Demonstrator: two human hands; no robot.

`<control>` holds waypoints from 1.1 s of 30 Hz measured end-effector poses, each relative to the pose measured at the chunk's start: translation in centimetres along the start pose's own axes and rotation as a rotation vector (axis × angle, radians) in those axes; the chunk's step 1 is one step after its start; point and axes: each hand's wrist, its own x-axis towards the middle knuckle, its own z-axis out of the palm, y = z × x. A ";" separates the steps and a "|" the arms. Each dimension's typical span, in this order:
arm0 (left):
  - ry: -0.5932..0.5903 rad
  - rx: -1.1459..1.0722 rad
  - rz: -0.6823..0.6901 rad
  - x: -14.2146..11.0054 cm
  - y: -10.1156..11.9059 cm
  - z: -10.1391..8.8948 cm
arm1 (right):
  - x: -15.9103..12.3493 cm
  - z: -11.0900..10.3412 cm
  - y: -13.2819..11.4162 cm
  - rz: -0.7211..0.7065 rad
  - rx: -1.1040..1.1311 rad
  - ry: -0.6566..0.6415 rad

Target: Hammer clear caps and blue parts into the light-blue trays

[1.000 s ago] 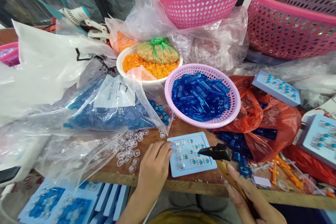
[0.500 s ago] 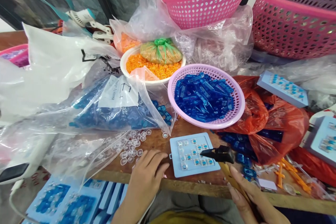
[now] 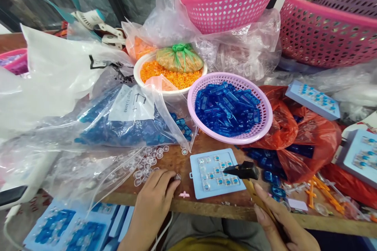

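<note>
My left hand (image 3: 157, 190) is at the table's front edge, thumb and forefinger pinched on a small clear plastic piece (image 3: 177, 177). Right beside that hand lies a pink cross-shaped piece (image 3: 184, 194). My right hand (image 3: 275, 211) grips the wooden handle of a hammer (image 3: 245, 170). The hammer's black head, tapered at one end, hangs over the right side of a light blue plastic panel (image 3: 219, 190). Small clear square pieces sit on this panel, many with blue centres. Loose clear rings (image 3: 150, 160) lie beyond my left hand.
A lilac basket (image 3: 193, 119) of blue plastic parts stands behind the panel. Left of it are a white bowl (image 3: 140, 80) of orange pieces and a bag of blue parts (image 3: 126, 131). At right are a red bag (image 3: 315, 137) and more blue panels (image 3: 313, 100).
My left hand has drawn back to the left from the panel, and a clear piece now shows at its fingertips. The pink piece is uncovered. My right hand keeps the hammer nearly still.
</note>
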 end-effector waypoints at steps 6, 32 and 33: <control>0.037 0.063 0.043 0.5 0.1 1.2 | -0.5 0.1 0.3 0.050 0.006 -0.010; -0.112 -0.071 0.240 5.7 5.4 4.5 | 2.2 -0.7 -1.4 -0.199 -0.050 -0.047; -0.118 -0.075 0.237 5.7 5.3 4.5 | 2.3 -0.7 -1.4 -0.212 -0.053 -0.087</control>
